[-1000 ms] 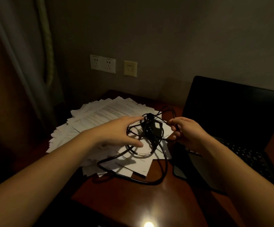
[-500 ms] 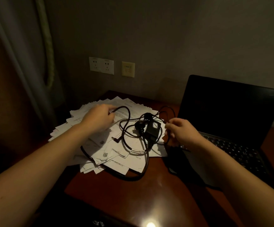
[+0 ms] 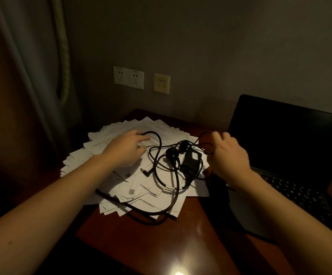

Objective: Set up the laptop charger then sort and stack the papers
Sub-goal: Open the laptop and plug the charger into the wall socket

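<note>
Charger brick (image 3: 191,161) sits centre frame on the spread paper pile (image 3: 121,187), cables tangled around it, round plug (image 3: 172,153) just left of it, barrel connector (image 3: 146,171) lying loose on the sheets. Left hand (image 3: 127,149), centre-left: fingers curled round a loop of the thick cord (image 3: 157,134). Right hand (image 3: 227,153), right of the brick: fingers curled on the thin cord (image 3: 200,136), motion-blurred, so grip detail unclear. Open laptop (image 3: 290,147) at the right edge, screen dark. Wall sockets (image 3: 128,77) and switch plate (image 3: 161,83) above the pile. Brown worktop (image 3: 181,245) bare in the lower frame.
</note>
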The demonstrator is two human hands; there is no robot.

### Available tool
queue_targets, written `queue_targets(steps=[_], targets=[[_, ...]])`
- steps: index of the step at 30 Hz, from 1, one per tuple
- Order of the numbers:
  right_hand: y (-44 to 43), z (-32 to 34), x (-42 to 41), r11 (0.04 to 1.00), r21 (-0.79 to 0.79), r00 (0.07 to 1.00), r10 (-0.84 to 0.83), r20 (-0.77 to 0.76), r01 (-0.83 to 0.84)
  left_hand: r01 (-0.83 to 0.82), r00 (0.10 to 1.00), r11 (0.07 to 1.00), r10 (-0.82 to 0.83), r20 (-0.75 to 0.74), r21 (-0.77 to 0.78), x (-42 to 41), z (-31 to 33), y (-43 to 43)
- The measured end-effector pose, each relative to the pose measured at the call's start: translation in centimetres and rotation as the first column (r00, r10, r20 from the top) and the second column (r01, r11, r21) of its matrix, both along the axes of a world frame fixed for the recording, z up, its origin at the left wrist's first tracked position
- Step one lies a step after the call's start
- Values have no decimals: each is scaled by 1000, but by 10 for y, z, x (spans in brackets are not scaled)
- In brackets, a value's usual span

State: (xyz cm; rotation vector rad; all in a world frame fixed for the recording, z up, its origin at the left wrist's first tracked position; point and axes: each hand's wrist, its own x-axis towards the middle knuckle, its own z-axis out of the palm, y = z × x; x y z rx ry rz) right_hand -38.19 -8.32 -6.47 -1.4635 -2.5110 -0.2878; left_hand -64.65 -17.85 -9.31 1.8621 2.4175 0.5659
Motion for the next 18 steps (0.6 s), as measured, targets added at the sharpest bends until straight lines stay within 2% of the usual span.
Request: queue_targets(steps=[2,4,7,10,13,15,18], targets=[[-3,1,-16,969,55,969,238,61,-241,-3,1000,1000,3,10,-3,-2,-4,0],[-1,-4,-32,933,17,928,355,115,-359,0,1000,1000,0,13,-5,-2,-7,-2],[3,-11,-49,917,-110,915,394,91,-384,-2,999,1000,2,32,6,-7,-10,-4],[2,-17,-54,896,-109,893,440,91,-430,-32,999,999,33,43,-8,-15,-14,-6],[-3,-25,-53,855,-174,853,510,115,-488,-69,995,997,71,68,-24,-23,-18,-8],[-5,-32,-52,828,-193,840,542,35,-526,-92,991,996,92,98,0,-27,-21,-10],[-4,-37,-53,812,-255,851,505,-148,-526,-108,952,992,83,295,68,-33,-25,-11]])
